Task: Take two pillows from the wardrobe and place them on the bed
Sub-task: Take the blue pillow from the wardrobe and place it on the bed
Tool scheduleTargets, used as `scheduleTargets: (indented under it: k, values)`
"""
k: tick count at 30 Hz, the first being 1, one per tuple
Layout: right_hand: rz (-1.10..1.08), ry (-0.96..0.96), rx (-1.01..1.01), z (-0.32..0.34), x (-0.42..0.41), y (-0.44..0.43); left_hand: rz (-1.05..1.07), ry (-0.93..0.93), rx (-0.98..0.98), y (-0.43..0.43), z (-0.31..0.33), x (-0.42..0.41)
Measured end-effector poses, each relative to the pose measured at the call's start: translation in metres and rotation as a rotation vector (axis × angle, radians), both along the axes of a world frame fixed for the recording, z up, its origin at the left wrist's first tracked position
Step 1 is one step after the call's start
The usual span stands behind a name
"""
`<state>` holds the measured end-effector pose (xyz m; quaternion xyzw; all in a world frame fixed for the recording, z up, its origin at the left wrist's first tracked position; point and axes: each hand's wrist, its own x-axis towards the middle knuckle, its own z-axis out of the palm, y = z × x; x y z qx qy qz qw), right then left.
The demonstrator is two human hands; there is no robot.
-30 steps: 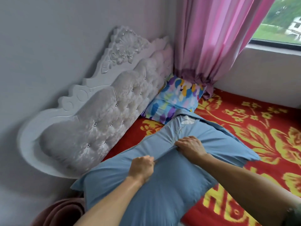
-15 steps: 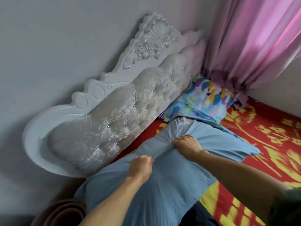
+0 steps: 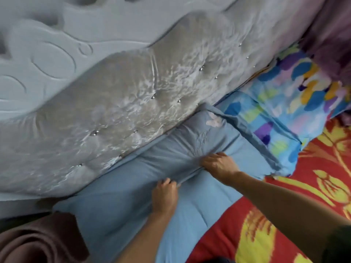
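While both hands bunch a ridge of cloth along its middle, the blue pillow (image 3: 190,186) lies on the bed (image 3: 303,205), its long far edge pressed against the padded headboard (image 3: 133,103). The left hand (image 3: 164,194) is closed into a fist on the fold of pillowcase nearest the camera; the right hand (image 3: 218,165) has its fingers curled down, pinching the same ridge a little further along. The cloth between them is drawn taut into a crease, and creases fan out from the right hand's grip.

By the look of it, this pillow is soft and light. It dents under the hands and sags at its corners, so it should offer no resistance to a push and little weight to a lift. The case seems loose over the filling, which means a grip on the cloth alone gathers fabric and may slide over the stuffing rather than move the whole thing. For shifting it, a hold that takes in the filling as well, or one at two opposite edges, would likely serve better than the middle pinch. The cloth looks matt and not slippery, and nothing about it is fragile.

Just beside it, towards the curtain (image 3: 330,35), the patterned pillow (image 3: 284,103) rests against the same headboard, with one corner of the blue case lapping over its near edge. A rolled brown mat (image 3: 38,242) shows at the lower left.
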<state>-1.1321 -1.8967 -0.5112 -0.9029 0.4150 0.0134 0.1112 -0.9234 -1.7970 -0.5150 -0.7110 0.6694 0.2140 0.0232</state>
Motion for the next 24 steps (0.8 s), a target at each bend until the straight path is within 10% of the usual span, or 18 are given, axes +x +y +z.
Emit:
scheduleTargets:
  k: [7, 10, 14, 24]
  values:
    - [-0.211, -0.216, 0.189, -0.073, -0.008, -0.006, 0.067, 0.089, -0.076, 0.023, -0.066, 0.009]
    - [-0.58, -0.215, 0.014, -0.069, -0.031, -0.059, 0.088, 0.047, -0.104, 0.012, -0.061, 0.009]
    - [-1.146, -0.031, 0.396, -0.073, -0.085, -0.105, 0.07, -0.049, 0.0, -0.006, -0.052, -0.006]
    - [-1.178, -0.205, 0.058, -0.058, -0.136, -0.128, 0.06, 0.141, -0.231, -0.034, -0.031, -0.039]
